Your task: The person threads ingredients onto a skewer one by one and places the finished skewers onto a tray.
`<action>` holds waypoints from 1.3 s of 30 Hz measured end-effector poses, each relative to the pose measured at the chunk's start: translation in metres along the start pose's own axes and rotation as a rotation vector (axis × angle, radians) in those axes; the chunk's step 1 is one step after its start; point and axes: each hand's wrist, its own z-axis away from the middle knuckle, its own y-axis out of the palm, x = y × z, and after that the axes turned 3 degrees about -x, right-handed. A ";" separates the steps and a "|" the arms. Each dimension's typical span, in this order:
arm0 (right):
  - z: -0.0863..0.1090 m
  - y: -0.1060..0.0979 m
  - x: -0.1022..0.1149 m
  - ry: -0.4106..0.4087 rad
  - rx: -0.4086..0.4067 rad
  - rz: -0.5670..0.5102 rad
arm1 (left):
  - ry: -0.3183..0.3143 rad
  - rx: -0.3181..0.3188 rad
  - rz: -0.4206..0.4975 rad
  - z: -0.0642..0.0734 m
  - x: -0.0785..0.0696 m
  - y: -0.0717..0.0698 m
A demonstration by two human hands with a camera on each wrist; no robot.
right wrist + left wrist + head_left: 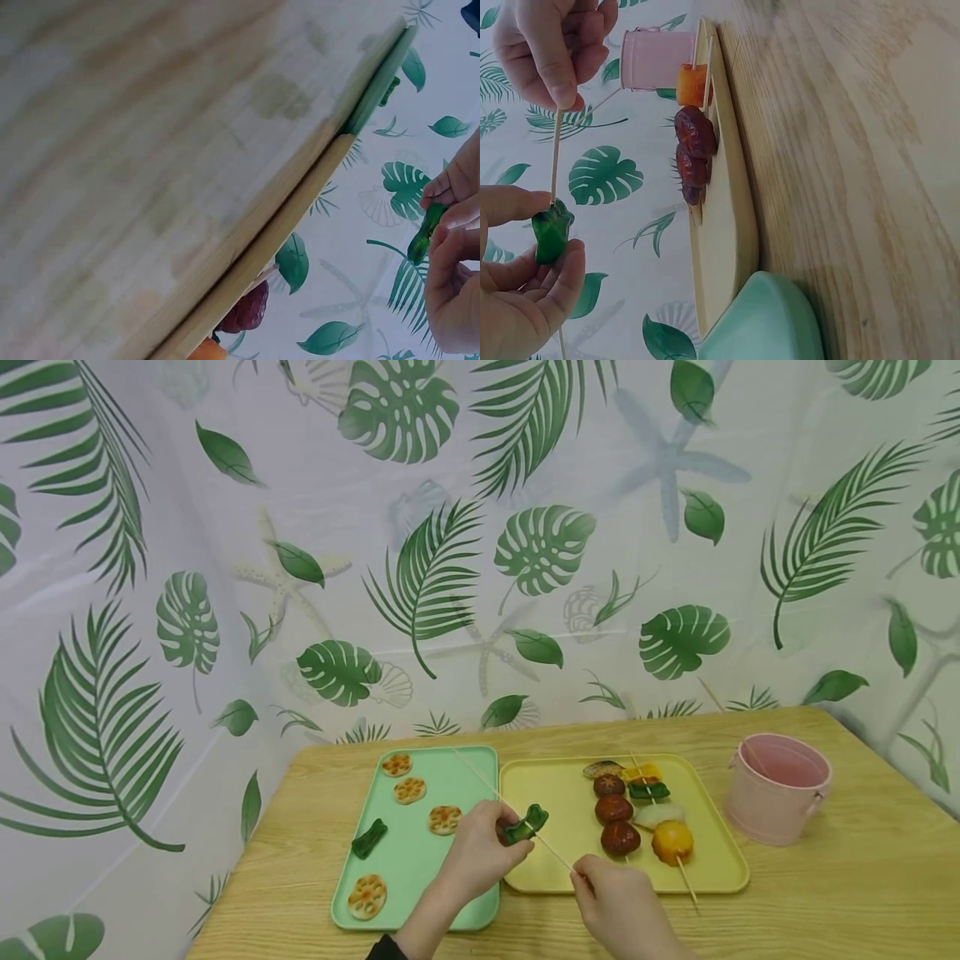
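Two hands are visible in my head view, both engaged. I take the yellow tray (555,789) on the tabletop (862,868) as reference.

Left hand (487,842): above the left edge of the yellow tray. I read its fingers (564,289) as closed to the width of the green pepper (527,825), thumb opposing. The pepper is raised clear of the yellow tray and threaded on the skewer (555,852).

Right hand (622,897): at the near edge of the yellow tray. Its fingers pinch the skewer's near portion with almost no gap.

Left of the yellow tray, just beside it, I see the green tray (408,868), bearing four lotus slices (445,820) and a second pepper piece (369,839). Inside the yellow tray's right half lie two loaded skewers (672,842); one extends past the near edge. Right of the yellow tray stands the pink bucket (776,814).
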 end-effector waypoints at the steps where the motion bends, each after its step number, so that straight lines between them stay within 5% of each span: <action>1: 0.001 0.002 -0.002 -0.084 -0.041 0.050 | -0.006 -0.003 -0.002 0.000 0.001 0.000; 5: 0.002 0.008 -0.006 -0.314 -0.139 0.235 | -0.027 -0.010 -0.007 0.000 0.004 0.001; 12: 0.000 0.012 -0.004 -0.323 -0.046 0.332 | -0.077 -0.018 -0.003 0.000 0.009 0.002; 16: -0.004 0.015 -0.002 -0.129 0.069 0.219 | -0.080 -0.008 -0.001 0.000 0.014 0.001; 22: -0.013 0.005 -0.006 0.328 0.340 -0.237 | -0.033 0.067 -0.019 0.001 0.031 -0.011; 25: -0.014 -0.011 -0.016 0.504 0.351 -0.387 | -0.006 0.001 -0.176 0.000 0.050 -0.035; 29: -0.008 -0.033 -0.030 0.671 0.302 -0.400 | -0.056 -0.160 -0.473 0.003 0.091 -0.075; 33: 0.003 -0.043 -0.039 0.732 0.342 -0.377 | -0.174 -0.181 -0.590 0.015 0.132 -0.103; 39: 0.009 -0.042 -0.041 0.583 0.411 -0.406 | -0.207 -0.084 -0.661 0.022 0.155 -0.112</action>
